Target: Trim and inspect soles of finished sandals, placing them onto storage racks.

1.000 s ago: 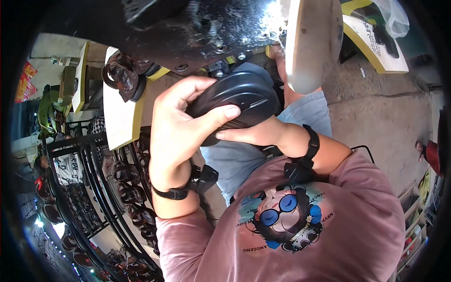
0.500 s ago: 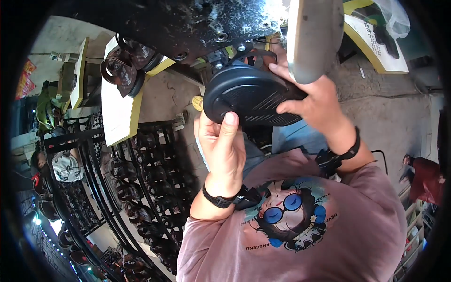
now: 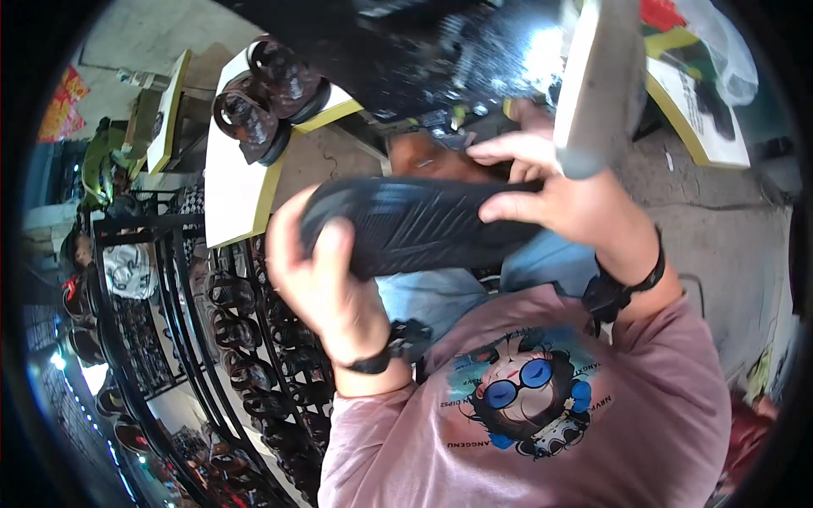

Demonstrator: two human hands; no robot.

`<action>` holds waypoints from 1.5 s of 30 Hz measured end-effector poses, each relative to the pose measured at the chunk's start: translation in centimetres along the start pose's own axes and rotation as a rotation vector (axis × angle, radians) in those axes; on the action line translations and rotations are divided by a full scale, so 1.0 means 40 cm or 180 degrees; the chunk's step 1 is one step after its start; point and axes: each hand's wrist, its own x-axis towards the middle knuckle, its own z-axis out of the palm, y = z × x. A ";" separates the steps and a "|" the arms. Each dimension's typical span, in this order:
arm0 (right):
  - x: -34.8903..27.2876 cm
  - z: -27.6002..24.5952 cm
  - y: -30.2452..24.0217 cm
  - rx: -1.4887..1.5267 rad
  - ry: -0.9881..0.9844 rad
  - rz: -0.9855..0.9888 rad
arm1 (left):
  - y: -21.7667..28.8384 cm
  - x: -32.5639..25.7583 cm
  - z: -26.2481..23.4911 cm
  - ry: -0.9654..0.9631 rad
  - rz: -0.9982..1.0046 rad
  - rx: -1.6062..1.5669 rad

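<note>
I have the black shoe (image 3: pixel 423 222) up above my lap, its ridged sole towards me, just short of the dark machine (image 3: pixel 415 55) and below its pale rounded part (image 3: pixel 597 93). My left hand (image 3: pixel 315 275) is closed around one end, thumb on the sole; my right hand (image 3: pixel 584 203) grips the other, thumb also on the sole. Two brown sandals (image 3: pixel 246 114) sit on the counter (image 3: pixel 227 199) to my left. I'd judge this step is positioning the shoe; the next move calls for steady support at both ends.
</note>
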 end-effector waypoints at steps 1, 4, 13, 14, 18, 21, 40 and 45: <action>-0.016 0.009 0.026 0.0091 0.0102 -0.0093 | 0.028 0.002 -0.053 0.0178 0.0804 0.0726; -0.081 0.044 0.113 -0.0137 0.0048 0.0106 | 0.036 0.031 -0.156 0.1134 0.2468 0.2372; -0.037 0.107 0.094 0.0510 -0.0342 0.0740 | -0.261 0.369 -0.412 -0.0351 0.0643 0.5874; -0.024 0.118 0.091 0.0547 -0.0356 0.0656 | -0.264 0.374 -0.350 -0.0333 0.1244 0.5441; 0.012 0.170 0.022 0.1163 -0.0697 0.0215 | -0.326 0.428 -0.317 0.0426 0.1711 0.5087; -0.002 0.186 0.037 0.1615 -0.0640 0.0255 | -0.212 0.387 -0.263 0.0087 0.2471 0.3506; -0.196 -0.026 0.009 0.0807 0.0236 -0.1482 | -0.078 -0.133 0.201 -0.1077 -0.1165 -0.1472; -0.313 0.043 0.138 0.3600 -0.1371 0.0899 | -0.096 -0.150 0.211 -0.0846 -0.1108 -0.1554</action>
